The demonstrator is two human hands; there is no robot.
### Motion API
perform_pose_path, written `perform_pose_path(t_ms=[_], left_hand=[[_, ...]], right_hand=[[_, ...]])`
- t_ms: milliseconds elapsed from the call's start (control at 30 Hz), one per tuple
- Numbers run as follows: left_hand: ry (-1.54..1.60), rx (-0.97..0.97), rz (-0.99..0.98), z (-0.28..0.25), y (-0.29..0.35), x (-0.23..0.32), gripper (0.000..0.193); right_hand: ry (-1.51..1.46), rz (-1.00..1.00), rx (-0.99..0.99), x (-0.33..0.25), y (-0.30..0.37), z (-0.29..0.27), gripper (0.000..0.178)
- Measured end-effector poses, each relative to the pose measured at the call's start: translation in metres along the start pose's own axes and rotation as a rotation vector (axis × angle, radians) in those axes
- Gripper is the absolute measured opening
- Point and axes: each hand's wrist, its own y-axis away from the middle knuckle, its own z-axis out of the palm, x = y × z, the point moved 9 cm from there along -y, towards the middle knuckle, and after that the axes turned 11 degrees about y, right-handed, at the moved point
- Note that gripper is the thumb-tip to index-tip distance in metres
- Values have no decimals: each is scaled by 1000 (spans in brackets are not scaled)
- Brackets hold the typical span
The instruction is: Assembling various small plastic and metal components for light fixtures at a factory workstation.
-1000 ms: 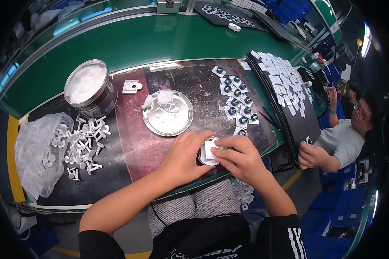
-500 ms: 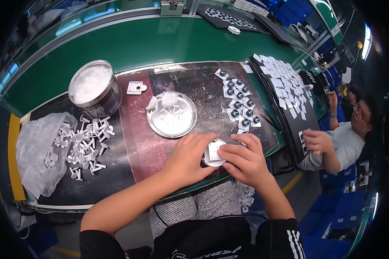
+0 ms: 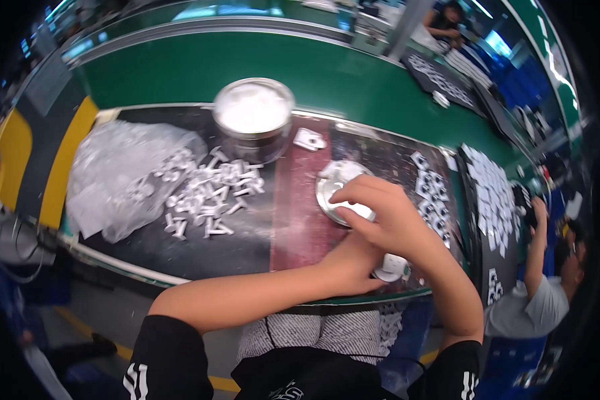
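Observation:
My left hand (image 3: 355,265), partly covered by my right arm, grips a white round plastic part (image 3: 392,268) near the table's front edge. Crossing over it, my right hand (image 3: 387,212) reaches to the round metal dish (image 3: 323,203). Thumb and forefinger of that hand are bent and apart above the dish, with nothing visible between them. White material (image 3: 343,169) lies at the far side of the dish. Beyond it on the left is a flat white plastic piece (image 3: 309,139) with a hole.
A tin of white paste (image 3: 253,113) stands at the back. White pin-shaped parts (image 3: 217,190) lie in a pile beside a clear plastic bag (image 3: 127,173). To the right are rows of small assembled pieces (image 3: 433,193) and a black board with white cards (image 3: 490,193). A co-worker (image 3: 533,300) sits at far right.
My right hand has let go of the white round part and moved forward and left to the dish. The whole view has swung left, so the table's things appear farther right.

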Motion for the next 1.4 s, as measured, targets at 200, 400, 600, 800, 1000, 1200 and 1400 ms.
perform_pose_path(t_ms=[200,400,600,800,1000,1200,1400], left_hand=[[21,-69,-166,13,10,-25,58],[67,40,86,83,-16,-75,88],[-123,154,170,17,-3,-19,63],[-53,155,134,-2,0,-7,82],[51,272,419,-5,-9,29,60],[-16,110,19,-4,8,-16,65],[-18,-9,1,0,-3,0,70]], right_hand=[[176,-230,-160,-48,-82,95,27],[624,-361,-166,-60,-96,127,7],[567,-358,-182,-54,-105,129,17],[-112,-34,-104,-23,-57,64,9],[-383,278,-12,50,28,25,22],[-379,464,-12,75,30,-7,12],[115,317,88,87,43,-36,12]])
